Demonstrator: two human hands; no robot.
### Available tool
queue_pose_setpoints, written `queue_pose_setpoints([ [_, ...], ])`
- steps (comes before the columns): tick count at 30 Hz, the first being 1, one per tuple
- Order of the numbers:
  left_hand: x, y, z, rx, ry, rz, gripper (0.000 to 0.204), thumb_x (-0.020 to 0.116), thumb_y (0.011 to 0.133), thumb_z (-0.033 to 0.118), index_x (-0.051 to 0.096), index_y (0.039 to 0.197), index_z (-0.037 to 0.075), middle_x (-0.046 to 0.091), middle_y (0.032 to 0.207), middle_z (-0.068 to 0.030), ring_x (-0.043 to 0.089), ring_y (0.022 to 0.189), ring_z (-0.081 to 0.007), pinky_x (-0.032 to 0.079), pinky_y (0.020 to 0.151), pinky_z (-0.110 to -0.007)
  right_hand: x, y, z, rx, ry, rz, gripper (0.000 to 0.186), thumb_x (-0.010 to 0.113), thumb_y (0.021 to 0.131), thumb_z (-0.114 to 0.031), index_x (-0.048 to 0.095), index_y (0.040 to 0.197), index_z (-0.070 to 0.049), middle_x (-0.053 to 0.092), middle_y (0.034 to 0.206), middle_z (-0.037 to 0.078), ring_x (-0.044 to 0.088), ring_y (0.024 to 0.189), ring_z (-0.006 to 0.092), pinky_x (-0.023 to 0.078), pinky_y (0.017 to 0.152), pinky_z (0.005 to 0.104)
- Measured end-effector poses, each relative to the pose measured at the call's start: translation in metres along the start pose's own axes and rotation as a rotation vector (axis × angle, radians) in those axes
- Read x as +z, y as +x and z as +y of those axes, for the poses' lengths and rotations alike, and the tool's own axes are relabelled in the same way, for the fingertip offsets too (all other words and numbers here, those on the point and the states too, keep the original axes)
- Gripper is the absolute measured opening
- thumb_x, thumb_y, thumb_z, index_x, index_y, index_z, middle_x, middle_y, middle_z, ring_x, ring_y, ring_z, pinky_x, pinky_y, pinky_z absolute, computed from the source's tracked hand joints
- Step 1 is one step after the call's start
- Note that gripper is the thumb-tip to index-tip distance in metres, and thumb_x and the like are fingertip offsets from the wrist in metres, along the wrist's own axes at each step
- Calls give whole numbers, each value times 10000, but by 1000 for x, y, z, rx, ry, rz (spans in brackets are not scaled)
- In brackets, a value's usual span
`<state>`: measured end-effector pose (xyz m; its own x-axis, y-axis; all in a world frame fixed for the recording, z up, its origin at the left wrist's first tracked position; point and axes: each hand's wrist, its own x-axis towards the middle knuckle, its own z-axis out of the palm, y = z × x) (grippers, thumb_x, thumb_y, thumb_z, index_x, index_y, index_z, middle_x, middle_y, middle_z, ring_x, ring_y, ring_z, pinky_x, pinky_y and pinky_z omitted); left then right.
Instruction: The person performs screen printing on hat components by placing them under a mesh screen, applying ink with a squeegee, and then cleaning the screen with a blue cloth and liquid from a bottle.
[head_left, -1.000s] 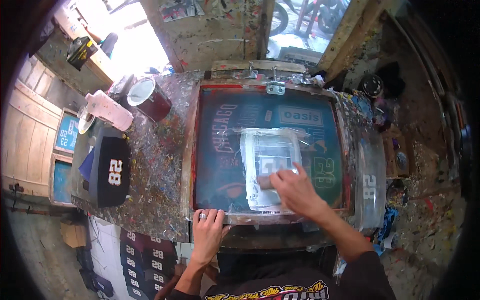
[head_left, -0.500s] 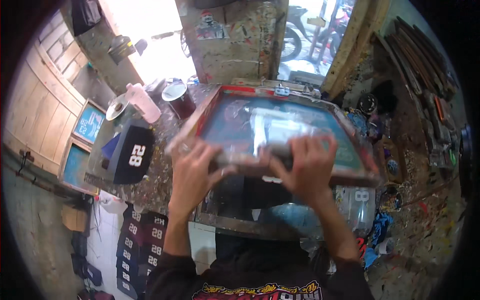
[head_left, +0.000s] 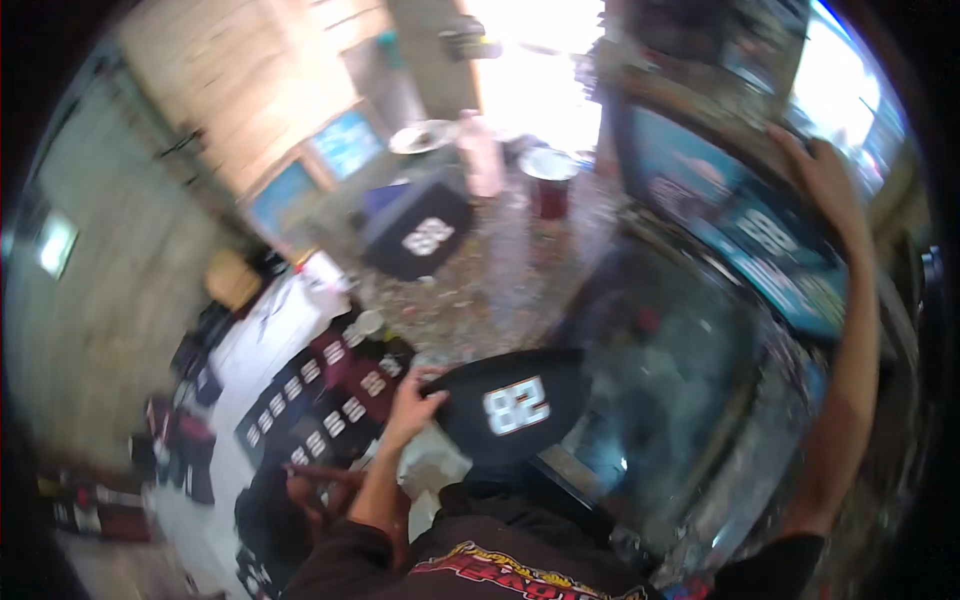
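The left hand (head_left: 415, 395) grips the near edge of a black printed cloth piece (head_left: 510, 405). The right hand (head_left: 825, 180), far right, holds the raised printing screen (head_left: 740, 220) above the paint-spattered surface (head_left: 480, 280).

place: a screen-printing workshop
press: a framed printing screen (head_left: 740, 240) stands tilted up over a dark platen (head_left: 660, 390)
table: the table (head_left: 480, 280) is spattered all over with paint, with a red ink can (head_left: 548, 182) on it
goods: dark numbered pieces (head_left: 330, 400) lie in rows; a black numbered cap (head_left: 515, 400) near the press
walls: rough wooden boards (head_left: 250, 110)
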<state>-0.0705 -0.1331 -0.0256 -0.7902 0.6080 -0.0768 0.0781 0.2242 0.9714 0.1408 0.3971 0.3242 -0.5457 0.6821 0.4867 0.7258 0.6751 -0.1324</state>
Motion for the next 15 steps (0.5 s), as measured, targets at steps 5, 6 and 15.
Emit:
queue_pose_setpoints([
  [5,-212,-59,-45,-113,310,197,458,738,806,8,651,1251,73,684,1102,-25,608,946,-129,507,856,-285,10,66,78,34,141,11,817,455,954,-775,707,827,-8,599,700,86,543,644,181,452,625,408],
  [6,-220,-65,-48,-128,433,225,508,739,802,17,627,1294,78,702,1112,-83,670,931,-221,539,839,-343,15,69,88,-9,143,1,817,444,958,-774,718,858,-11,607,710,92,553,648,186,462,634,412],
  [15,216,5,84,1061,561,-421,512,740,834,106,604,1321,22,638,1264,-181,630,1173,-346,520,993,-468,21,44,21,-162,175,14,975,457,864,-858,697,1183,32,677,1197,332,646,1138,475,473,1016,514],
])
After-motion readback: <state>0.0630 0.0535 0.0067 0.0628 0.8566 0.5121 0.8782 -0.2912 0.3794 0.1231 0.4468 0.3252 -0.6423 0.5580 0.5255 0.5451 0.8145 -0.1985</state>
